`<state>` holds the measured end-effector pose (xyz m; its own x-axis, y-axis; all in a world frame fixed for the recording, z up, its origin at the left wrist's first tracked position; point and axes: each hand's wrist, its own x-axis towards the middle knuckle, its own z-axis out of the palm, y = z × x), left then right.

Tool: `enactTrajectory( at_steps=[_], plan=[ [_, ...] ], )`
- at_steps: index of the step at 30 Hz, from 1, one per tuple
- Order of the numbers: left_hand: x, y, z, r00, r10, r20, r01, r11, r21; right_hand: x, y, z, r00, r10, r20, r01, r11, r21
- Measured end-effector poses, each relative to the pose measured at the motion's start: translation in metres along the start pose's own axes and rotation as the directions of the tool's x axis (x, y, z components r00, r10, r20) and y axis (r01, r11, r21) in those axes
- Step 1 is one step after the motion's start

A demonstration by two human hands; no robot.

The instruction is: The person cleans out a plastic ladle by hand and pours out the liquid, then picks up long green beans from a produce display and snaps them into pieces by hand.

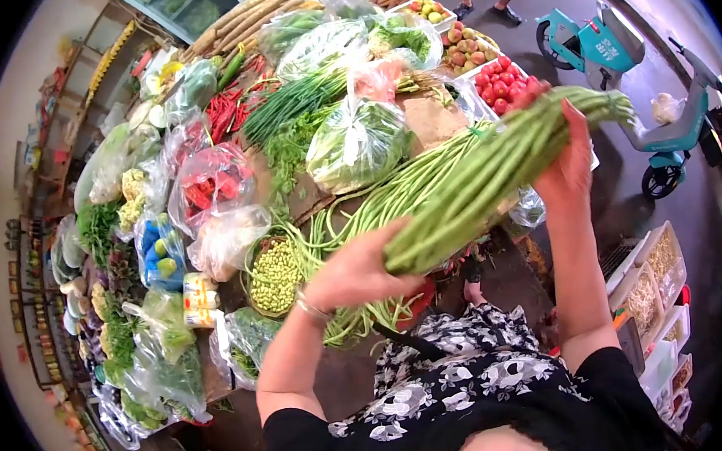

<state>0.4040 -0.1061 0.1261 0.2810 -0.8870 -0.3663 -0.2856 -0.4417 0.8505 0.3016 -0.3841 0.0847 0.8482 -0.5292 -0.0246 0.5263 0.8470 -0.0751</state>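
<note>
Glossy plastic bag (357, 151), smooth beans (493, 178), bracelet (313, 309) perhaps metal

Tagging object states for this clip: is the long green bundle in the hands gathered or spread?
Gathered: the long green bundle shows its strands packed side by side, left hand at one end, right hand near the other.

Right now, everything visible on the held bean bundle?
Bean bundle: thick sheaf of long, slender green beans, looks smooth, roughly parallel, narrowing toward the upper-right end. Held slanting, overlapping other long beans in view. Left hand grips the lower-left end; right hand, nearer the upper right. Any tie: unclear.
</note>
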Motion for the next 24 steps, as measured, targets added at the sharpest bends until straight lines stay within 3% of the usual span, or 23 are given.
enactTrajectory(
  at_steps=[2, 4, 6, 7, 8, 10, 11, 14, 16, 18, 20, 23, 24],
  plan=[
    [0.022, -0.002, -0.030, 0.999, -0.053, -0.003, 0.053, 0.988, 0.147, 0.032, 0.006, -0.016, 0.996, 0.087, 0.000, -0.087, 0.996, -0.024],
    [0.060, -0.038, -0.051, 0.984, -0.166, -0.067, 0.175, 0.972, 0.160, 0.063, 0.011, -0.070, 0.986, 0.078, -0.145, -0.115, 0.957, -0.265],
    [0.106, -0.098, -0.063, 0.919, -0.231, -0.320, 0.364, 0.811, 0.459, 0.065, 0.012, -0.136, 0.879, 0.239, -0.412, -0.397, 0.846, -0.356],
    [0.124, -0.143, -0.054, 0.909, -0.255, -0.330, 0.410, 0.691, 0.595, 0.050, 0.009, -0.181, 0.851, 0.316, -0.419, -0.467, 0.821, -0.329],
    [0.141, -0.190, -0.045, 0.899, -0.269, -0.346, 0.438, 0.548, 0.713, 0.034, 0.000, -0.234, 0.777, 0.493, -0.391, -0.593, 0.782, -0.192],
    [0.149, -0.273, -0.026, 0.879, -0.405, -0.250, 0.469, 0.646, 0.602, -0.030, -0.012, -0.232, 0.716, 0.377, -0.587, -0.624, 0.722, -0.299],
    [0.148, -0.260, -0.012, 0.843, -0.425, -0.330, 0.532, 0.572, 0.624, -0.068, -0.030, -0.286, 0.726, 0.494, -0.479, -0.569, 0.822, -0.013],
    [0.148, -0.272, 0.007, 0.841, -0.322, -0.435, 0.537, 0.590, 0.603, -0.159, -0.084, -0.295, 0.424, 0.327, -0.844, -0.693, 0.718, -0.070],
    [0.145, -0.255, 0.006, 0.847, -0.314, -0.429, 0.527, 0.606, 0.596, -0.220, -0.126, -0.335, 0.277, 0.234, -0.932, -0.649, 0.760, -0.002],
    [0.151, -0.250, -0.010, 0.856, -0.297, -0.423, 0.510, 0.618, 0.598, -0.255, -0.155, -0.343, 0.192, 0.129, -0.973, -0.636, 0.772, -0.024],
    [0.161, -0.256, -0.030, 0.819, -0.179, -0.545, 0.472, 0.751, 0.463, -0.268, -0.171, -0.329, 0.209, 0.043, -0.977, -0.626, 0.773, -0.100],
    [0.179, -0.212, -0.048, 0.591, 0.160, -0.791, 0.453, 0.745, 0.489, -0.271, -0.183, -0.329, 0.241, -0.081, -0.967, -0.607, 0.765, -0.215],
    [0.186, -0.212, -0.051, 0.592, 0.166, -0.788, 0.446, 0.747, 0.493, -0.270, -0.183, -0.328, 0.253, -0.112, -0.961, -0.595, 0.765, -0.246]
  ],
)
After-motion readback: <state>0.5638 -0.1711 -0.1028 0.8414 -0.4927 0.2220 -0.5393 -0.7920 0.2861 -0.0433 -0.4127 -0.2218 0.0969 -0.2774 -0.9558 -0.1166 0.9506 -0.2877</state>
